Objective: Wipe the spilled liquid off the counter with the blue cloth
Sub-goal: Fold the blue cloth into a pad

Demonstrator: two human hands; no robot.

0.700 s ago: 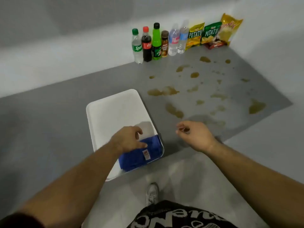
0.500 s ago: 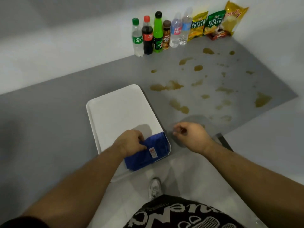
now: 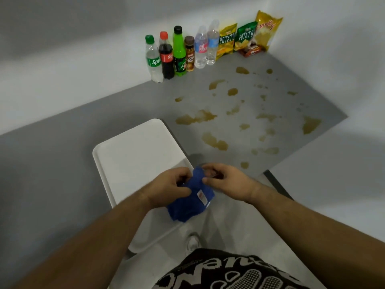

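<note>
The blue cloth (image 3: 190, 200), folded and with a small white-and-red label, hangs between my hands over the near right corner of the white tray (image 3: 137, 155). My left hand (image 3: 169, 187) grips its left side with curled fingers. My right hand (image 3: 226, 181) pinches its upper right edge. Brown-yellow spilled liquid (image 3: 195, 118) lies in several puddles and drops across the grey counter (image 3: 62, 155), beyond and to the right of my hands.
Several drink bottles (image 3: 179, 53) and snack bags (image 3: 245, 36) stand along the back wall at the corner. The counter's right edge (image 3: 308, 147) runs diagonally, with a puddle close to it. The tray overhangs the near counter edge; my shoe and the floor show below.
My left hand has lifted the cloth off the tray. My right hand has moved left from the counter and taken hold of the cloth's upper edge.
</note>
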